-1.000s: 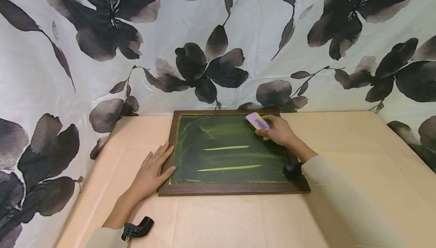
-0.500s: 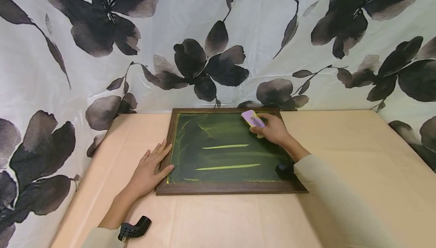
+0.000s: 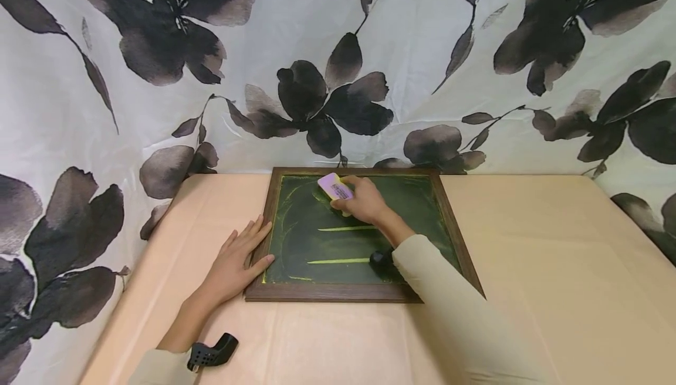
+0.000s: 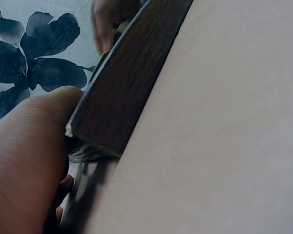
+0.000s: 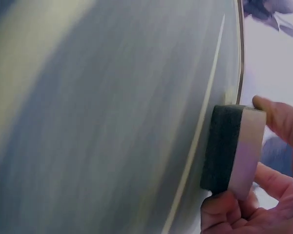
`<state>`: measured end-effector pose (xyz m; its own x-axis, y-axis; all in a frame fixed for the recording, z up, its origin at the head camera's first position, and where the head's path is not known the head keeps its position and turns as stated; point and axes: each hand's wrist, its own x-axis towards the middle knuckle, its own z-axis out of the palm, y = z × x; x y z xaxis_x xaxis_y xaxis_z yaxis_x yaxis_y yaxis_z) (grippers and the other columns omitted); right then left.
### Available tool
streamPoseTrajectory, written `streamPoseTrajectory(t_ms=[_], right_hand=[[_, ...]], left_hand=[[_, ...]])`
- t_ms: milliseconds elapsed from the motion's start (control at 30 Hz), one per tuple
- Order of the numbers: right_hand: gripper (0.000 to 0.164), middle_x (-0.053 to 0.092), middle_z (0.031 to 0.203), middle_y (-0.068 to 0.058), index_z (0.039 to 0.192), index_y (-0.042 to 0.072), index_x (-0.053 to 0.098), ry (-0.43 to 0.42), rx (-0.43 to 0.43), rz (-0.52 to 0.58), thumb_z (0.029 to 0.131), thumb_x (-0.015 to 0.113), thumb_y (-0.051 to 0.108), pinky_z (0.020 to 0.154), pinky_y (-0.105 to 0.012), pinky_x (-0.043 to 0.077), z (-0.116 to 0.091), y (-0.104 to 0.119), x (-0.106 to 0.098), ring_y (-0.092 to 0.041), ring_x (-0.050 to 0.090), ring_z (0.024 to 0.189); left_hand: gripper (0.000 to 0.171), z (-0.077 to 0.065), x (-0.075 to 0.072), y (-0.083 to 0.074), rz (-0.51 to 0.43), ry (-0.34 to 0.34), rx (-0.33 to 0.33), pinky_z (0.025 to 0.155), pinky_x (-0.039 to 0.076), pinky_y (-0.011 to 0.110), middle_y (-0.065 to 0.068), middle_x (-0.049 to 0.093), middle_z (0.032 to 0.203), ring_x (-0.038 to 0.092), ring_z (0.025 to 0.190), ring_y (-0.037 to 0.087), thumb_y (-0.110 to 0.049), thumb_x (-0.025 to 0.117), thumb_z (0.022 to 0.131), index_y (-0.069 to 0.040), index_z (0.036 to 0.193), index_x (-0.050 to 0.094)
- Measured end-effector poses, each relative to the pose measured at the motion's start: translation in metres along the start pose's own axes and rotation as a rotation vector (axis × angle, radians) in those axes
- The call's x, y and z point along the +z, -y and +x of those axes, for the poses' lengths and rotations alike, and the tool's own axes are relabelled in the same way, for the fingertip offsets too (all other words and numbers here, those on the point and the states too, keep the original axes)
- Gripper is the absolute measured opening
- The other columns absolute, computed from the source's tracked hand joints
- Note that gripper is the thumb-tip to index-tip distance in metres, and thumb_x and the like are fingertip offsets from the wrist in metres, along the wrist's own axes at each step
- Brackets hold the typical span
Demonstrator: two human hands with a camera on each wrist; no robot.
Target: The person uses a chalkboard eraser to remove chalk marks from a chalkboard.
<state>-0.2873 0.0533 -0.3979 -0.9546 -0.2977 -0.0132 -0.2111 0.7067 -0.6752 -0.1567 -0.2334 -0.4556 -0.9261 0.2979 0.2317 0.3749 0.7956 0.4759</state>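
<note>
A green chalkboard (image 3: pixel 296 244) in a dark brown wooden frame lies on the table, bearing two yellow chalk lines and smeared yellow dust. My right hand (image 3: pixel 364 200) grips a chalkboard eraser (image 3: pixel 335 186), purple and yellow on its back, at the board's upper left-middle. In the right wrist view the eraser (image 5: pixel 237 151) shows a dark felt pad facing the board, thumb and fingers at its two ends. My left hand (image 3: pixel 232 264) rests with fingers spread at the left frame edge, thumb over the frame. The left wrist view shows the frame's side (image 4: pixel 122 87) beside that hand (image 4: pixel 29 156).
A pale peach cloth covers the table (image 3: pixel 538 244). Behind and to the left hangs a white curtain (image 3: pixel 412 39) with dark flower prints. Black wrist cameras sit on both arms; the left one (image 3: pixel 213 351) is over the table, the right one (image 3: pixel 381 260) over the board.
My right hand has swept the eraser leftward across the top of the board, over the yellow smudge there. The right forearm now covers the right ends of both chalk lines. My left hand stays put.
</note>
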Motion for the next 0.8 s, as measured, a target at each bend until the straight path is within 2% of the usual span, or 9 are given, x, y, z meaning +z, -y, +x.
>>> streamPoseTrajectory(t_ms=[67,167,267,333,433,533,667,800], right_hand=[[0.069,0.054,0.116,-0.017,0.14,0.009,0.049,0.029,-0.008,0.014,0.081,0.076,0.031,0.07,-0.031,0.049,0.001,0.006,0.006,-0.026,0.055,0.097],[0.07,0.059,0.11,-0.015,0.14,0.009,0.048,0.071,-0.028,0.043,0.081,0.077,0.031,0.065,-0.029,0.05,0.004,0.012,0.009,-0.019,0.063,0.081],[0.069,0.064,0.101,-0.012,0.14,0.008,0.047,0.121,-0.045,0.076,0.081,0.076,0.029,0.066,-0.03,0.05,0.007,0.013,0.008,-0.015,0.067,0.066],[0.067,0.067,0.093,-0.01,0.139,0.007,0.048,0.154,-0.053,0.1,0.082,0.076,0.027,0.066,-0.03,0.05,0.01,0.013,0.006,-0.015,0.067,0.063],[0.064,0.067,0.087,-0.007,0.138,0.007,0.049,0.208,-0.063,0.112,0.083,0.075,0.026,0.064,-0.031,0.05,0.013,0.014,0.004,-0.015,0.067,0.063],[0.064,0.067,0.088,-0.006,0.138,0.008,0.05,0.24,-0.117,0.059,0.082,0.075,0.028,0.064,-0.029,0.05,0.014,0.015,0.006,-0.014,0.066,0.065],[0.065,0.065,0.095,-0.005,0.137,0.009,0.053,0.212,-0.194,-0.07,0.08,0.077,0.031,0.067,-0.028,0.05,0.013,0.016,0.007,-0.014,0.063,0.074],[0.064,0.061,0.104,-0.006,0.137,0.013,0.054,0.184,-0.21,-0.163,0.081,0.076,0.035,0.072,-0.033,0.047,0.01,0.013,0.003,-0.019,0.054,0.089]], left_hand=[[0.067,0.0,0.0,-0.001,0.003,0.004,0.005,0.113,0.008,0.056,0.012,0.022,0.156,0.019,0.142,0.034,-0.04,0.057,0.095,-0.01,0.15,0.033],[0.066,0.0,0.0,-0.002,0.008,0.001,0.009,0.113,0.008,0.056,0.012,0.022,0.156,0.019,0.142,0.034,-0.04,0.057,0.095,-0.01,0.15,0.033],[0.067,0.0,-0.001,-0.003,0.007,-0.006,0.007,0.113,0.007,0.056,0.011,0.022,0.156,0.019,0.142,0.033,-0.039,0.057,0.095,-0.011,0.15,0.033],[0.067,-0.001,-0.001,-0.004,0.004,-0.007,0.002,0.113,0.007,0.056,0.012,0.022,0.156,0.019,0.142,0.034,-0.039,0.058,0.095,-0.011,0.15,0.033],[0.067,-0.003,0.001,-0.003,0.002,-0.003,-0.002,0.113,0.008,0.056,0.013,0.022,0.156,0.019,0.142,0.035,-0.04,0.057,0.095,-0.01,0.15,0.033],[0.067,-0.004,0.001,-0.002,0.005,-0.011,0.001,0.112,0.008,0.057,0.013,0.022,0.156,0.02,0.142,0.035,-0.04,0.058,0.095,-0.01,0.15,0.034],[0.067,-0.003,0.0,-0.001,0.006,-0.019,0.008,0.112,0.008,0.056,0.012,0.023,0.156,0.02,0.142,0.034,-0.04,0.058,0.095,-0.011,0.15,0.034],[0.067,-0.002,0.001,-0.002,0.002,0.001,0.0,0.113,0.007,0.056,0.011,0.021,0.157,0.019,0.142,0.033,-0.041,0.056,0.095,-0.011,0.15,0.033]])
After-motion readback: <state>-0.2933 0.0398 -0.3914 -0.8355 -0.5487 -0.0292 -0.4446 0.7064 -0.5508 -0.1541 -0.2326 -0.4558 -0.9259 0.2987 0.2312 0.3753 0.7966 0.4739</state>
